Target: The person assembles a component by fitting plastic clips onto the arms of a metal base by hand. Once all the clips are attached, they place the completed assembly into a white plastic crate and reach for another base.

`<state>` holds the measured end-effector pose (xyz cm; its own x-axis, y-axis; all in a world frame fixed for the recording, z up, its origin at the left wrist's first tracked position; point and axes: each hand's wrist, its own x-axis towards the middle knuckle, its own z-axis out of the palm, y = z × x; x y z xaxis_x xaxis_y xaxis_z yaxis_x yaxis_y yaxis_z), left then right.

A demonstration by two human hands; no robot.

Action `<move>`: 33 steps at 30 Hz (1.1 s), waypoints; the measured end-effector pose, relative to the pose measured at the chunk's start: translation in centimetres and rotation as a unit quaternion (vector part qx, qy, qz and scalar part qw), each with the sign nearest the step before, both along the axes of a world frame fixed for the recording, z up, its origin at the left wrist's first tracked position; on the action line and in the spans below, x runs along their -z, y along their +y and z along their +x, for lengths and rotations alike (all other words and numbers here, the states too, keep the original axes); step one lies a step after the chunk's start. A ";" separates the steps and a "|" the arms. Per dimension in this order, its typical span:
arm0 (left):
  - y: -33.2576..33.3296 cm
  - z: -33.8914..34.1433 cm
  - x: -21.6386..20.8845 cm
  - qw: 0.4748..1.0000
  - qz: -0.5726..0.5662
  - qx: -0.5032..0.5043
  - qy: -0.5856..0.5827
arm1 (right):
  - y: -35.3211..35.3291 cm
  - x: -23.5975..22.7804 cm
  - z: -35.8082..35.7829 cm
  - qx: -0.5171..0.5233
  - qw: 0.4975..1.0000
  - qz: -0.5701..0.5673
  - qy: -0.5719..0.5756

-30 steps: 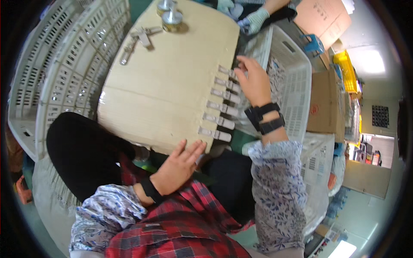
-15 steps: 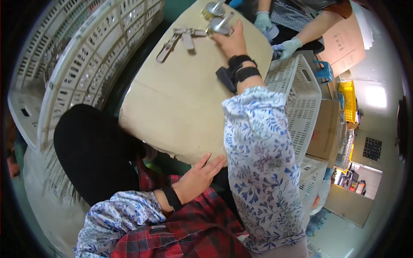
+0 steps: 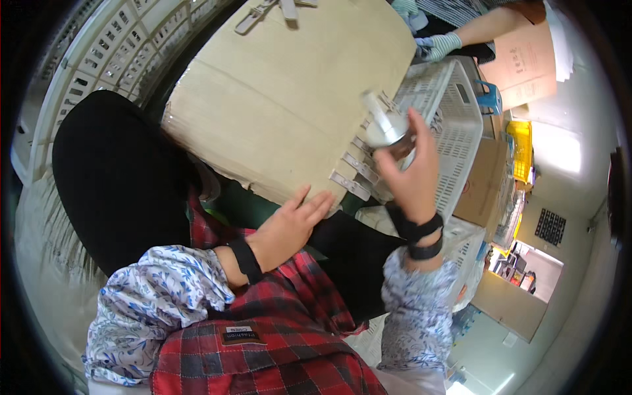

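My left hand (image 3: 289, 227) lies with its fingers stretched out at the near edge of a tan cardboard-covered board (image 3: 263, 112). My right hand (image 3: 413, 164) is at the board's right edge, its thumb and fingers around a small round pot (image 3: 388, 131). The pot has a silver disc top and a pale rod sticking up, blurred by motion. Close to this hand, several flat metal pieces (image 3: 355, 172) lie in a row along the right edge, some partly hidden by the pot. More metal pieces (image 3: 263, 13) lie at the board's far end.
White plastic crates stand left (image 3: 99, 59) and right (image 3: 461, 145) of the board. Beyond the right crate are a cardboard box (image 3: 482, 181) and a blue stool (image 3: 488, 97). Across the board, another person's gloved hand (image 3: 440, 46) holds something dark.
My right hand has brought the pot from the board's far end to its right edge, nearer me. The view has shifted toward me. My left hand stays at the near edge.
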<state>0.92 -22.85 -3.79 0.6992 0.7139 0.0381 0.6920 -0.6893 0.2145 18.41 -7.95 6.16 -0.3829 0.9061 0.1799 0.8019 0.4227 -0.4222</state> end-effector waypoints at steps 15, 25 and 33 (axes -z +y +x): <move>0.1 0.8 -0.2 0.999 -0.015 -0.003 -0.029 | -6.7 3.8 1.6 -0.084 0.993 0.047 -0.062; 0.5 0.2 -1.0 0.993 -0.046 0.009 -0.106 | -6.7 4.2 1.2 -0.095 0.991 0.059 -0.078; 1.7 -0.3 -2.6 0.969 -0.119 -0.004 -0.215 | -6.8 4.3 1.6 -0.098 0.988 0.065 -0.096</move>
